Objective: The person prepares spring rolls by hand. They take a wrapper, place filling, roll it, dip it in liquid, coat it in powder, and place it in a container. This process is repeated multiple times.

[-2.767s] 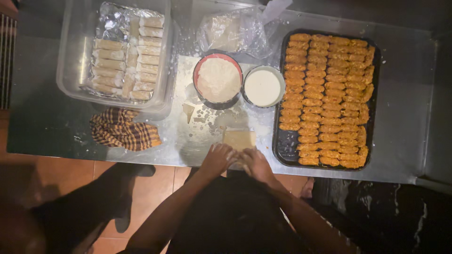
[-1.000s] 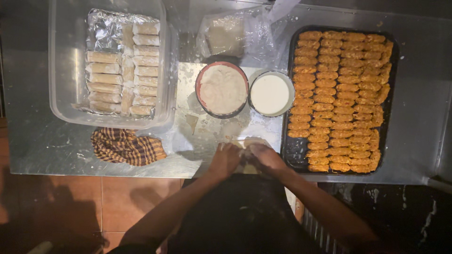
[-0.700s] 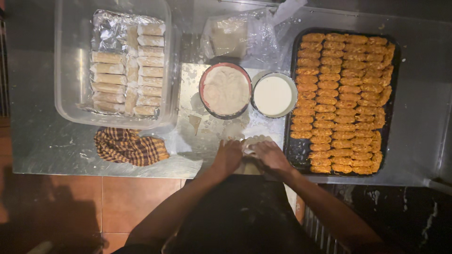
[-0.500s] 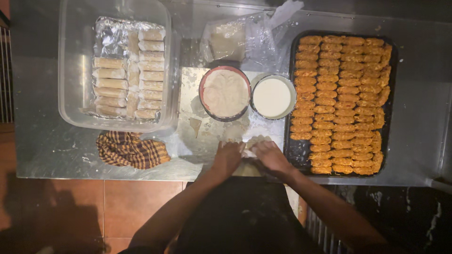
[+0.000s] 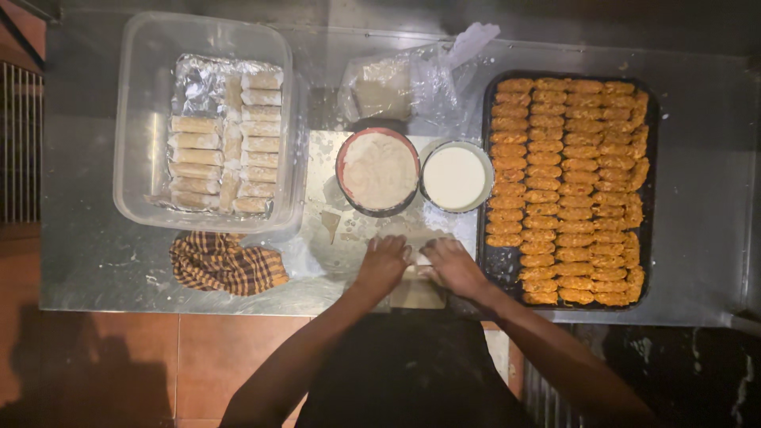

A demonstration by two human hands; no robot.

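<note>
Between the filling bowl (image 5: pixel 379 170) and the table edge, left hand (image 5: pixel 382 264) and right hand (image 5: pixel 452 266) press curled fingers onto a pastry sheet (image 5: pixel 418 279).

A pale, thin square pastry sheet (image 5: pixel 418 287) lies flat at the near edge of the surface, its far end covered by both hands, just beside the dark tray.

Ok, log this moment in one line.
left hand: on pale wrapper | right hand: on wrapper | bowls ahead | tray right, nearly full
</note>
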